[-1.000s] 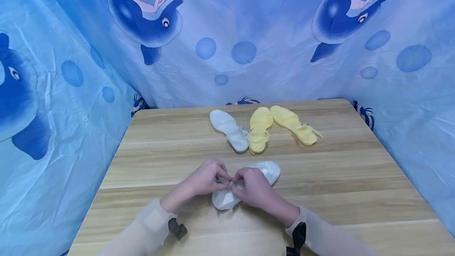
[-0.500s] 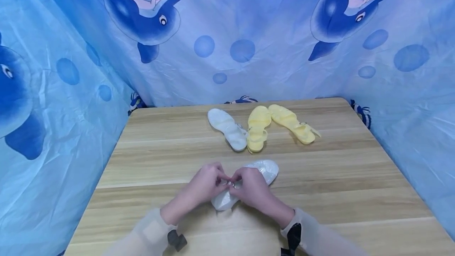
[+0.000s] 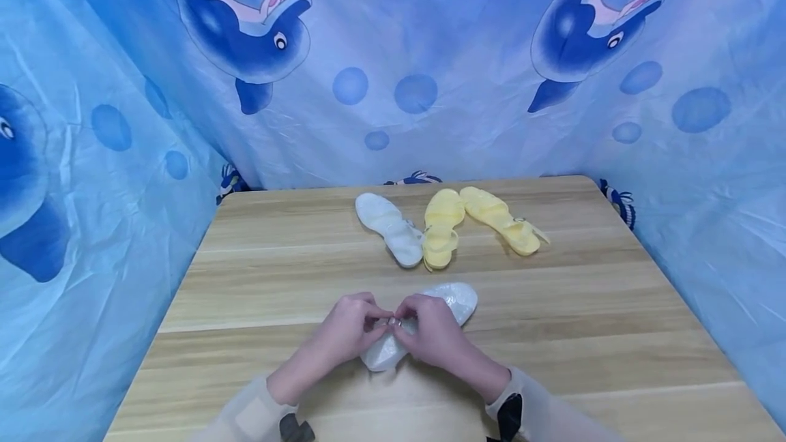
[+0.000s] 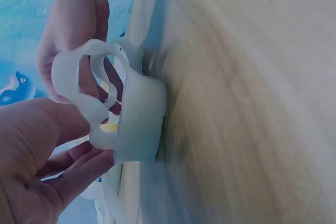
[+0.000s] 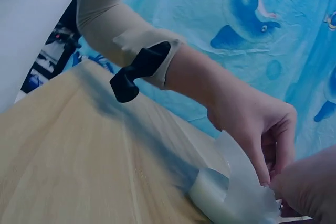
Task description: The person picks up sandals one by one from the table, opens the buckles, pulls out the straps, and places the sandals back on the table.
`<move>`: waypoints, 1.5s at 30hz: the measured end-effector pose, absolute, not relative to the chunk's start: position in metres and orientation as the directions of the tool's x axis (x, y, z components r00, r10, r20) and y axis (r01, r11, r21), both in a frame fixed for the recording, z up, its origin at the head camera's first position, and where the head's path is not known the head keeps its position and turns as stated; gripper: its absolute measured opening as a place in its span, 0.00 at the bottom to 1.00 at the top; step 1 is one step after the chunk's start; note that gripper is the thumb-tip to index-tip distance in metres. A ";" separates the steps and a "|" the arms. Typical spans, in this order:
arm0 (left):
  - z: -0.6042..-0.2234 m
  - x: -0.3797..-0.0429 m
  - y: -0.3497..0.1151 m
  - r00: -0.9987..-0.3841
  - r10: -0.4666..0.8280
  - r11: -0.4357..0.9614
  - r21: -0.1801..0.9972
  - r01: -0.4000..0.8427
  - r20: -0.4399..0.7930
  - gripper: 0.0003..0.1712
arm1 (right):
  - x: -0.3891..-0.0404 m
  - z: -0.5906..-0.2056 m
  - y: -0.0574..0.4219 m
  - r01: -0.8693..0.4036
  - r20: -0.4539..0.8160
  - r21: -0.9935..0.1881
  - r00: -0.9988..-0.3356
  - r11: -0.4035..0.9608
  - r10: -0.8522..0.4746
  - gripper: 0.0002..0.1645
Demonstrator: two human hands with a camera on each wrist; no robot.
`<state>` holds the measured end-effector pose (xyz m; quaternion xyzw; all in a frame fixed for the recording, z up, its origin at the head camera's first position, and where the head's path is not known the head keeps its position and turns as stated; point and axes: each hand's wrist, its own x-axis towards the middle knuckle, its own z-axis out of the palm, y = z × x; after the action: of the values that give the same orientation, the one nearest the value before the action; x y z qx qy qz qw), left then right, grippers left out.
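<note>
A white sandal (image 3: 459,300) lies on the table in front of me, its toe pointing away to the right. My left hand (image 3: 342,330) pinches the ankle strap at a small metal buckle (image 3: 394,322). From the other side, my right hand (image 3: 433,334) pinches the strap by the same buckle, fingertips almost meeting. In the left wrist view, the heel end (image 4: 139,119) of the sandal stands near the table, with the strap looping above it. Both hands cover the middle of the sandal, so how the strap sits in the buckle cannot be seen.
Behind the hands lies another white sandal (image 3: 388,229). Touching or very near it is a yellow sandal (image 3: 443,224), with a second yellow sandal (image 3: 500,218) angled to its right. A blue dolphin-print curtain (image 3: 381,108) encloses the wooden table (image 3: 258,278).
The hands keep their hold at the buckle, with small shifts of the fingers. The whole head view has drifted slightly; the other sandals have not moved on the table.
</note>
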<state>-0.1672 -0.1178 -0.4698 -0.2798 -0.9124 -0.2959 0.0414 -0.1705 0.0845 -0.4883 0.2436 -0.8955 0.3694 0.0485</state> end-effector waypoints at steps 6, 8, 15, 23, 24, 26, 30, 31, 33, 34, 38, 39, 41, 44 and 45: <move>-0.464 -0.166 -0.118 -0.862 0.475 0.648 0.592 0.479 0.178 0.15 | -0.170 -0.484 0.086 -0.449 0.242 -0.691 -0.882 0.567 -0.403 0.02; -0.465 -0.165 -0.117 -0.857 0.477 0.652 0.577 0.492 0.193 0.15 | -0.169 -0.484 0.085 -0.444 0.243 -0.677 -0.888 0.587 -0.391 0.04; -0.473 -0.164 -0.108 -0.757 0.547 0.686 0.326 0.650 0.359 0.14 | -0.167 -0.488 0.080 -0.504 0.321 -0.501 -0.863 0.704 -0.390 0.10; -0.475 -0.169 -0.109 -0.648 0.629 0.617 0.231 0.752 0.430 0.12 | -0.169 -0.492 0.083 -0.622 0.377 -0.254 -0.769 0.741 -0.517 0.15; -0.475 -0.169 -0.109 -0.661 0.623 0.616 0.260 0.744 0.417 0.12 | -0.169 -0.493 0.085 -0.619 0.357 -0.271 -0.776 0.737 -0.520 0.14; -0.475 -0.168 -0.110 -0.706 0.598 0.618 0.343 0.707 0.379 0.11 | -0.169 -0.493 0.087 -0.601 0.324 -0.355 -0.798 0.716 -0.509 0.13; -0.474 -0.165 -0.112 -0.807 0.512 0.646 0.487 0.588 0.294 0.11 | -0.168 -0.492 0.089 -0.540 0.299 -0.555 -0.840 0.633 -0.454 0.09; -0.474 -0.165 -0.112 -0.821 0.496 0.652 0.503 0.567 0.282 0.12 | -0.168 -0.492 0.089 -0.531 0.307 -0.589 -0.844 0.609 -0.440 0.08; -0.474 -0.165 -0.113 -0.829 0.484 0.662 0.502 0.557 0.281 0.11 | -0.167 -0.493 0.089 -0.525 0.327 -0.625 -0.848 0.578 -0.416 0.06; -0.474 -0.165 -0.114 -0.825 0.487 0.660 0.497 0.563 0.287 0.11 | -0.166 -0.493 0.089 -0.524 0.340 -0.633 -0.850 0.570 -0.403 0.05; -0.473 -0.168 -0.115 -0.781 0.525 0.636 0.454 0.624 0.339 0.11 | -0.166 -0.497 0.086 -0.556 0.409 -0.592 -0.831 0.583 -0.376 0.07; -0.473 -0.169 -0.116 -0.769 0.536 0.630 0.441 0.639 0.349 0.10 | -0.166 -0.497 0.085 -0.567 0.422 -0.571 -0.823 0.594 -0.380 0.08; -0.472 -0.170 -0.118 -0.748 0.556 0.622 0.416 0.663 0.362 0.10 | -0.166 -0.498 0.083 -0.595 0.440 -0.512 -0.801 0.620 -0.405 0.11; -0.471 -0.172 -0.120 -0.729 0.578 0.610 0.400 0.684 0.365 0.10 | -0.167 -0.498 0.082 -0.623 0.445 -0.466 -0.779 0.628 -0.442 0.12; -0.471 -0.172 -0.120 -0.731 0.578 0.608 0.406 0.682 0.362 0.10 | -0.168 -0.498 0.083 -0.624 0.441 -0.472 -0.779 0.623 -0.446 0.12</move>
<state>-0.1723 -0.1203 -0.4711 -0.3534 -0.8914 -0.2665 0.0974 -0.1676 0.0827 -0.4978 0.3006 -0.8897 0.3130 0.1420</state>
